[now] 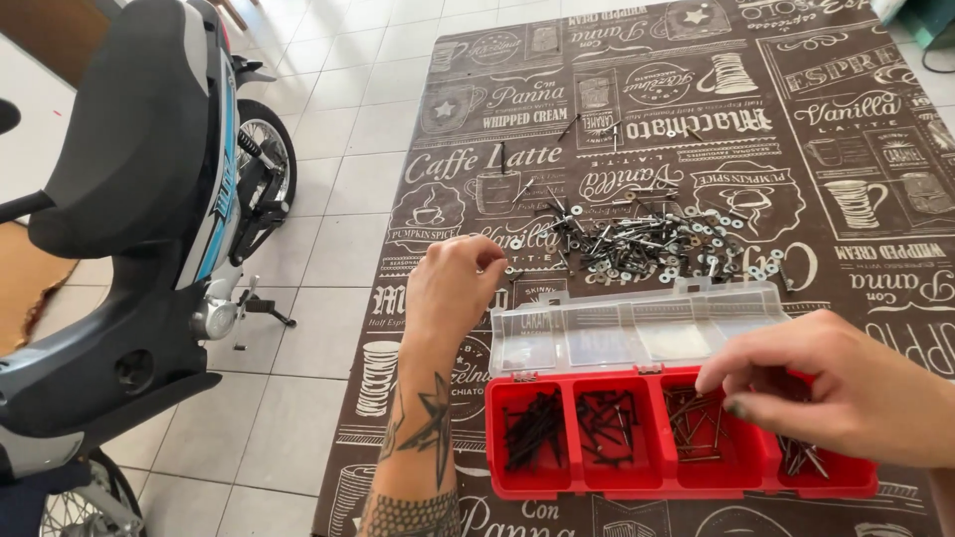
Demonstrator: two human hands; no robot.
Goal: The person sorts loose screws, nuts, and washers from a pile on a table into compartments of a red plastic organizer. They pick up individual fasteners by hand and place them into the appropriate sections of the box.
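Loose screw pile (647,244) lies scattered on brown printed mat (796,149), just right of left hand (453,283), fingers pinched at pile's near edge, contents hidden. Right hand (846,388) hovers loosely curled over red compartment box (686,482), nearer the box than the pile.
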